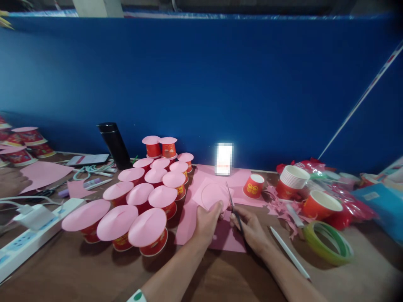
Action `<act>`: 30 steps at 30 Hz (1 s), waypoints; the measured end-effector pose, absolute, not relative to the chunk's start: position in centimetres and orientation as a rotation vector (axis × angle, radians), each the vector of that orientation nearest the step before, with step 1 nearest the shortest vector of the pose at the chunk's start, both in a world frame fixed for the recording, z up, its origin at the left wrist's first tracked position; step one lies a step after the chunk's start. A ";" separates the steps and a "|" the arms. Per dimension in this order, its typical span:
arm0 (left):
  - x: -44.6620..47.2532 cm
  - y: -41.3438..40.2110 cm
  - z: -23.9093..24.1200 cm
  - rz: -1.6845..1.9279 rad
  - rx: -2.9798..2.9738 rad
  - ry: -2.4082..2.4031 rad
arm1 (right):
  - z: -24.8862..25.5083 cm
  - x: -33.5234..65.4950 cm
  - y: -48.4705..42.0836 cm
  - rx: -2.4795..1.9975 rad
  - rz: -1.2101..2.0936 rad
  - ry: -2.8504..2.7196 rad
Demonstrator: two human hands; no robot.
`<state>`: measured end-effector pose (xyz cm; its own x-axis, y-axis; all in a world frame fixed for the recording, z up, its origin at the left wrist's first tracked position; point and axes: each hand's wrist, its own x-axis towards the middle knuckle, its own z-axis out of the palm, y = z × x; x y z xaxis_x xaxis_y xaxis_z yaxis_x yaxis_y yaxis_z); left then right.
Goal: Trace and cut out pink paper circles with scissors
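A piece of pink paper (211, 193) with a round outline on it is pinched in my left hand (208, 220), thumb on top. In my right hand (249, 226) is a pair of scissors (231, 197), blades pointing away from me beside the paper's right edge. Whether the blades touch the paper I cannot tell. Beneath both hands lie larger pink sheets (192, 226) on the brown table. A red paper cup (253, 186) stands upside down on the sheets, just beyond my right hand.
Several upside-down red cups topped with pink discs (147, 226) fill the left side. A black flask (115, 144) and a power strip (40, 235) lie beyond. At right are pink scraps (285, 203), stacked cups (292, 180), green tape (327, 243) and a white pen (289, 251). A blue partition (201, 84) closes the back.
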<state>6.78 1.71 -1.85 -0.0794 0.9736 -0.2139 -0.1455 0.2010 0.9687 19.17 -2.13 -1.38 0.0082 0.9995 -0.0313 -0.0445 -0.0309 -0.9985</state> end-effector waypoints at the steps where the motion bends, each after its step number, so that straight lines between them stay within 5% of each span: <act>1: 6.8 1.7 -1.9 1.191 0.914 1.260 | -1.4 19.2 -2.1 -1.202 1.254 -1.145; 30: 6.8 1.6 -2.1 1.222 0.969 1.229 | -1.5 19.2 -2.1 -1.183 1.271 -1.162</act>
<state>6.76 1.64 -2.11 -0.0688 0.9870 -0.1453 -0.1391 0.1347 0.9811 19.17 -2.12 -1.48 -0.0162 0.9994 -0.0317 -0.0576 -0.0326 -0.9978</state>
